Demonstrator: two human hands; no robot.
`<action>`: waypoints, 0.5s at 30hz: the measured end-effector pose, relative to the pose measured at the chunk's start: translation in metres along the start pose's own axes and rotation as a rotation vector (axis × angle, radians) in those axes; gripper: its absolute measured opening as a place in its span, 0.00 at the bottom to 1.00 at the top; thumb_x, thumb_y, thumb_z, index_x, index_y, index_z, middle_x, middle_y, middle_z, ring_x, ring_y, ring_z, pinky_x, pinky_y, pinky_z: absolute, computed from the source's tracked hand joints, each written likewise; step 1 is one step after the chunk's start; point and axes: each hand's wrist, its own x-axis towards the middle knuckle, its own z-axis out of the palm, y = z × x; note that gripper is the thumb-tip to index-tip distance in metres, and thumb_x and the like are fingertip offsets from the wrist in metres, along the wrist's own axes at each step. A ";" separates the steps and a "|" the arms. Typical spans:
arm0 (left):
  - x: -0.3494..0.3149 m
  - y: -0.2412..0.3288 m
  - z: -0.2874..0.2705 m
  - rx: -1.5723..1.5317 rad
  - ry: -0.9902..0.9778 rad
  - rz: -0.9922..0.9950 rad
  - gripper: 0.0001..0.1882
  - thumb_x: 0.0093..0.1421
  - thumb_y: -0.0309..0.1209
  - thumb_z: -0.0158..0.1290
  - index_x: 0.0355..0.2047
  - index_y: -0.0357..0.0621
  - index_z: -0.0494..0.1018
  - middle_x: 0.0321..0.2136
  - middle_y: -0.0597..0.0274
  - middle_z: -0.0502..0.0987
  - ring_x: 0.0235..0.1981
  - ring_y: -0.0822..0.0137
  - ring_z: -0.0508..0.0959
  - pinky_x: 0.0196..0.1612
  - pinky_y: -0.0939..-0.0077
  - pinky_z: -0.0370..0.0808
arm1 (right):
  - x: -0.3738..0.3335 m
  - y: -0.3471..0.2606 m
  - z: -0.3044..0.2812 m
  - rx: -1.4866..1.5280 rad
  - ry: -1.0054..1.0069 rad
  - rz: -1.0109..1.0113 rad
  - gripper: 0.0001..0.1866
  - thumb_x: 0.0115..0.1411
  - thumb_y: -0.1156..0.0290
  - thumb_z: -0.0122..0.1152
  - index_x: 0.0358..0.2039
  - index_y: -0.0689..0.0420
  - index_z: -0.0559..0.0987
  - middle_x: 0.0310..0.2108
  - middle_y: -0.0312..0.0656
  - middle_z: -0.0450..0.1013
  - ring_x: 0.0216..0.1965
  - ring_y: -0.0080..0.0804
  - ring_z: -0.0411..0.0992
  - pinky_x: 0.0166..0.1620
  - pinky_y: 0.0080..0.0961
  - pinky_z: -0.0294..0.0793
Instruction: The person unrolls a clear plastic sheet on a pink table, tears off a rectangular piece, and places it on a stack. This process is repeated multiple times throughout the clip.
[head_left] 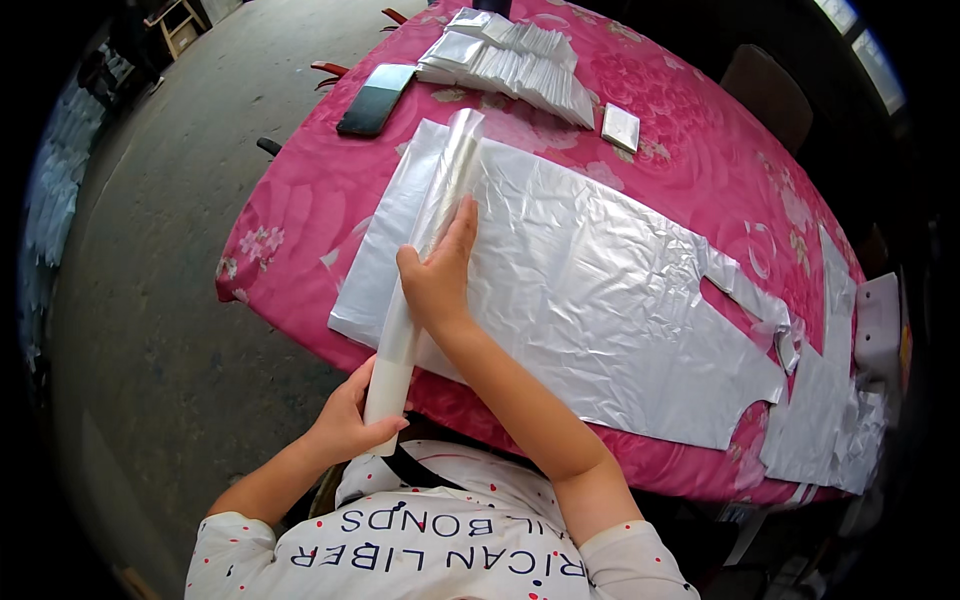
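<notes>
Head view shows you partway through rolling a flat white plastic bag (600, 290) into a narrow strip along its long side. Your left hand (350, 420) is clenched around the near end of the rolled strip (420, 270), which juts past the counter's edge toward your chest. Your right hand (437, 280) presses on the roll's middle, thumb and fingers closed over it and fingertips reaching onto the still-flat sheet.

The bag lies spread over the counter (320, 200), which wears a pink flowered cloth. It is a vest-style carrier bag, thin, glossy and creased all over, with handle loops and a cut-out at its right end. The rolled part looks translucent and loose at the far end, where it fans open a little.

By my judgement, most of the width is yet to be taken in. The next turn calls for an even push along the whole length, so the far end does not lag or unwind while the near end stays pinched.

Beyond the bag sit a stack of folded bags (515, 55), one small folded packet (620, 127) and a dark phone (375, 98). More flat bags (830, 400) lie at the right.
</notes>
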 end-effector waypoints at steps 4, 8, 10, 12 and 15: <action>0.004 0.011 0.007 -0.283 -0.268 0.107 0.38 0.48 0.31 0.58 0.57 0.37 0.53 0.50 0.51 0.66 0.38 0.69 0.73 0.42 0.71 0.72 | 0.000 -0.027 -0.044 0.886 -0.336 0.396 0.49 0.48 0.58 0.59 0.61 0.65 0.41 0.61 0.54 0.46 0.62 0.42 0.50 0.60 0.35 0.53; 0.015 0.026 0.031 -0.601 -0.758 -0.048 0.49 0.44 0.39 0.61 0.60 0.34 0.47 0.47 0.43 0.69 0.30 0.68 0.74 0.36 0.73 0.72 | -0.001 -0.061 -0.074 1.324 -0.622 0.174 0.47 0.49 0.48 0.59 0.60 0.61 0.51 0.52 0.50 0.61 0.56 0.41 0.62 0.55 0.32 0.64; 0.019 0.023 0.040 -0.765 -0.919 -0.176 0.53 0.42 0.40 0.63 0.60 0.29 0.45 0.42 0.43 0.72 0.28 0.69 0.74 0.31 0.76 0.71 | 0.001 -0.069 -0.092 1.190 -0.662 0.206 0.40 0.49 0.47 0.59 0.54 0.61 0.60 0.40 0.46 0.70 0.42 0.37 0.71 0.46 0.31 0.70; 0.028 0.033 0.047 -0.882 -0.980 -0.297 0.53 0.41 0.41 0.63 0.59 0.27 0.47 0.41 0.43 0.73 0.26 0.70 0.74 0.30 0.78 0.71 | 0.003 -0.075 -0.107 0.977 -0.599 0.250 0.36 0.50 0.46 0.59 0.50 0.61 0.63 0.33 0.44 0.72 0.35 0.35 0.73 0.41 0.30 0.72; 0.035 0.050 0.059 -0.159 -0.312 -0.109 0.33 0.45 0.33 0.63 0.49 0.33 0.62 0.31 0.57 0.74 0.23 0.74 0.72 0.29 0.79 0.71 | 0.004 -0.079 -0.116 0.570 -0.294 0.250 0.27 0.52 0.52 0.61 0.42 0.60 0.69 0.29 0.40 0.72 0.31 0.28 0.72 0.37 0.27 0.71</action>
